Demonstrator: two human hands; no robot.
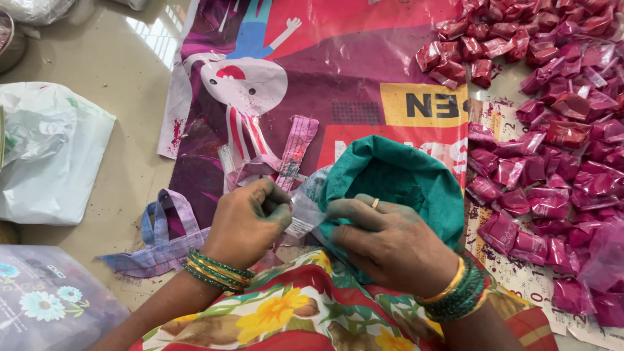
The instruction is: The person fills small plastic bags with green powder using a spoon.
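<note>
A green sack (396,179) with its rim rolled open holds green powder and stands on the floor in front of me. My left hand (250,221), dusted green and wearing green bangles, pinches a small clear plastic packet (304,218) at the sack's left edge. My right hand (383,240), with a ring and bangles, grips the same packet from the other side, its fingers resting against the sack's rim.
Several small sealed packets of pink powder (552,143) lie heaped on the right. A large printed pink sheet (338,71) covers the floor, with cloth bag handles (166,227) on it. A white plastic bag (49,153) lies at the left, a clear flowered bag (45,305) at lower left.
</note>
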